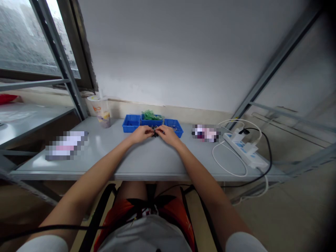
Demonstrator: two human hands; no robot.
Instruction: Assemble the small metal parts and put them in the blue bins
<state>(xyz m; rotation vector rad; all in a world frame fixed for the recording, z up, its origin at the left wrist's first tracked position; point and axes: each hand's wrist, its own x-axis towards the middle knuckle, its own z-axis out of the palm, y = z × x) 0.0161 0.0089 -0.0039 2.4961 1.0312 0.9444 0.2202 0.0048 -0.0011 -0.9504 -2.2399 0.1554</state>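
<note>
Both hands, left hand point(141, 133) and right hand point(169, 134), pinch one small dark part point(155, 132). Three blue trays point(131, 124) sit behind. The one cup's point(101, 111) orange lettering is unreadable.

A small dark part point(155, 133) sits pinched between both hands' fingertips.

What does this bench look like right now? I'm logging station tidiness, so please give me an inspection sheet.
Surface: grey flat metal table, mostly bare at the front.
Job's things: small dark part pinched between both hands; three blue plastic bins behind, the middle one holding green pieces.
Clutter: clear plastic drink cup at back left.
Hands: left hand and right hand meet on the part; grip detail too small to tell.
Cables: white power strip with white and black cables looped at right.
Surroundings: white wall, window left, metal frame struts.
</note>
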